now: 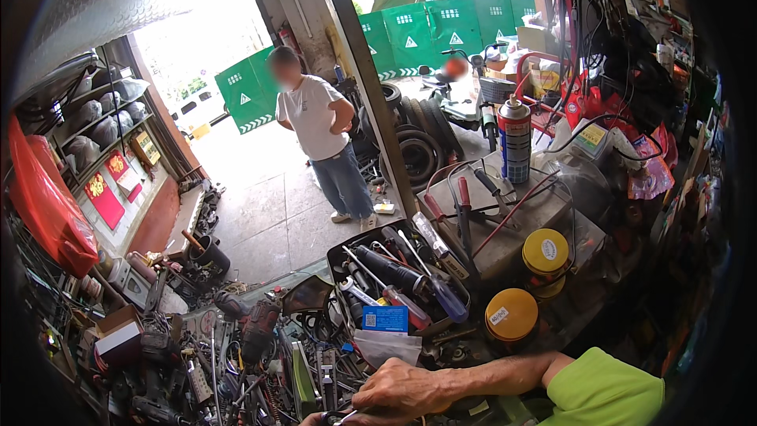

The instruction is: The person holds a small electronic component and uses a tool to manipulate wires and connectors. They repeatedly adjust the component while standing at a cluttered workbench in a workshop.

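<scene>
Right hand down in the tool clutter

Your right hand (406, 391) sits curled over the piled tools (260, 371) at the bottom edge, just below the black tray of screwdrivers (394, 280); whether it grips anything, you can't tell.

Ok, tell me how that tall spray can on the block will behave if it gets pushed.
The spray can stands upright, tall and narrow, so it would probably tip. Being round, it would likely roll once down. Its smooth metal-looking side may be slippery.

R hand (406, 390) on cluttered tool pile (236, 363), beside tool tray (394, 284).
</scene>
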The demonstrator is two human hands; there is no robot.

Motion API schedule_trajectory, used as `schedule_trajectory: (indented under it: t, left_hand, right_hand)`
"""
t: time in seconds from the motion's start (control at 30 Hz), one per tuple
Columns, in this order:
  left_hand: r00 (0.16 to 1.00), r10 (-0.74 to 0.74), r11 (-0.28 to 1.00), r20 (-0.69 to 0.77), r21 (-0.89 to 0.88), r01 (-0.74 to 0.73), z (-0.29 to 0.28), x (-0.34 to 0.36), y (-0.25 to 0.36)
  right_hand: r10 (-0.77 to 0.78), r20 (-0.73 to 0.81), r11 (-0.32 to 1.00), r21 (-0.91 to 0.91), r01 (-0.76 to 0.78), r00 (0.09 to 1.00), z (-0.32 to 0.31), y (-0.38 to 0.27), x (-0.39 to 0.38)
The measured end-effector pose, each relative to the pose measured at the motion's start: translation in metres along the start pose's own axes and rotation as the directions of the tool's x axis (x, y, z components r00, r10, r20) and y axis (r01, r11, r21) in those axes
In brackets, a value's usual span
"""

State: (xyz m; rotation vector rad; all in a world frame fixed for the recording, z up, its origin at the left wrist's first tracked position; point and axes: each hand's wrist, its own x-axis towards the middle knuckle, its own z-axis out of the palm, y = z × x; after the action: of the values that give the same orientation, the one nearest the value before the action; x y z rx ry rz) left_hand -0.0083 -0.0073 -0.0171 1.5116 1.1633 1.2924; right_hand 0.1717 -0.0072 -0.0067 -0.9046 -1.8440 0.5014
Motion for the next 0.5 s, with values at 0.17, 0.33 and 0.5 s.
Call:
schedule_trajectory:
  t: [0.17,0.33,0.5]
  left_hand:
    - [0.998,-0.05,0.998,0.024,0.047,0.049,-0.003,0.0,-0.001]
    - [0.999,-0.039,0.999,0.02,-0.001,0.039,-0.001,0.001,0.0]
    - [0.999,-0.019,0.998,0.028,-0.054,0.021,-0.001,0.002,0.0]
  right_hand:
    - [0.008,-0.034,0.979,-0.205,-0.015,0.999,0.001,0.01,-0.003]
    - [0.028,-0.054,0.97,-0.238,-0.04,0.998,0.004,0.012,-0.004]
    - [0.046,-0.084,0.968,-0.242,-0.065,0.995,0.004,0.009,-0.003]
